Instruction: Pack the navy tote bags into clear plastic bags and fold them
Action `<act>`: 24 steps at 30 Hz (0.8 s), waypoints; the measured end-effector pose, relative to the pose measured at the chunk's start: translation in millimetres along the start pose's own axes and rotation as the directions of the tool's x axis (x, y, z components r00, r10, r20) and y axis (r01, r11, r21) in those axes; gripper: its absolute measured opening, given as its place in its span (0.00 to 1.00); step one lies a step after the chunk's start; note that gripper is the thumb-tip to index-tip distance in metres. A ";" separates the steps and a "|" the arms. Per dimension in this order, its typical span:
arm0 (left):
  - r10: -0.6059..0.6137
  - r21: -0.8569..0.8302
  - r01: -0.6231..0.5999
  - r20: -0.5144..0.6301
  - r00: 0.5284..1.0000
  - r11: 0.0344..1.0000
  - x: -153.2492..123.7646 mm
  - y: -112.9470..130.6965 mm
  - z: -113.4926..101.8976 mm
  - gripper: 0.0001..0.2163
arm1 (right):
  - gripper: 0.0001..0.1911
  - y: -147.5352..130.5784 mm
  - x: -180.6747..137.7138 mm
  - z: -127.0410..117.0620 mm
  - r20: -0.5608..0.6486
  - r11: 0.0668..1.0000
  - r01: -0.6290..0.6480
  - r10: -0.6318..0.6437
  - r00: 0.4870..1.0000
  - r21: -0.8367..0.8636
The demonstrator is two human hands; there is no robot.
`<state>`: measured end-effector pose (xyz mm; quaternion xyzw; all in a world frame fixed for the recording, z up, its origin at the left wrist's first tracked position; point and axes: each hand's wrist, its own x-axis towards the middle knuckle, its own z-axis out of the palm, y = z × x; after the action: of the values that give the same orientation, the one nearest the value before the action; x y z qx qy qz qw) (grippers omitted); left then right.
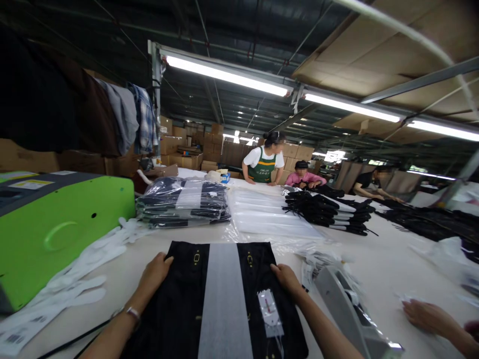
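A folded black garment (183,294) lies flat on the table before me, with a grey strip (224,299) down its middle and yellow buckle-like marks near its far edge. A white tag (270,314) in clear plastic rests on its right half. My left hand (159,269) grips the far left corner, thumb on top, with a bracelet on the wrist. On the far right edge, my right hand (286,278) pinches the cloth in the same way. Both hands are closed on it, and their undersides are hidden. The garment's near end runs out of view.
Left stands a green machine (75,224) with white film (90,254). Beyond lie plastic-bagged garments (183,202), clear bags (265,212) and black garments (333,212). A grey device (340,304) is at right, near another person's hand (426,316). Several people work across the table.
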<state>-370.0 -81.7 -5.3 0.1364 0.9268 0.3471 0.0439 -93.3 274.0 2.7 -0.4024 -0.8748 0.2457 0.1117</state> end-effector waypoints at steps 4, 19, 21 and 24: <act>0.242 0.350 -0.176 -0.155 0.958 0.920 -12.3 16.1 -1.2 0.21 | 0.13 -8.7 6.6 -17.2 -0.054 0.992 0.018 -0.025 0.998 -0.129; 0.470 0.558 -0.475 0.166 0.867 0.680 31.5 33.0 40.7 0.19 | 0.26 -35.8 91.5 69.4 0.026 0.872 0.304 -0.318 0.948 -0.385; 0.436 0.570 -0.435 0.145 0.888 0.697 37.8 38.1 40.0 0.22 | 0.27 -29.6 93.6 73.1 0.029 0.844 0.325 -0.347 0.938 -0.428; 0.364 0.564 -0.389 0.162 0.917 0.728 56.0 46.2 38.2 0.28 | 0.28 -29.3 97.5 71.5 0.053 0.826 0.352 -0.368 0.928 -0.440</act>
<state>-406.7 -8.4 -3.1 0.3352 0.9397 0.0434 -0.0529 -203.9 307.4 -43.4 -0.2491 -0.9654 0.0082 0.0763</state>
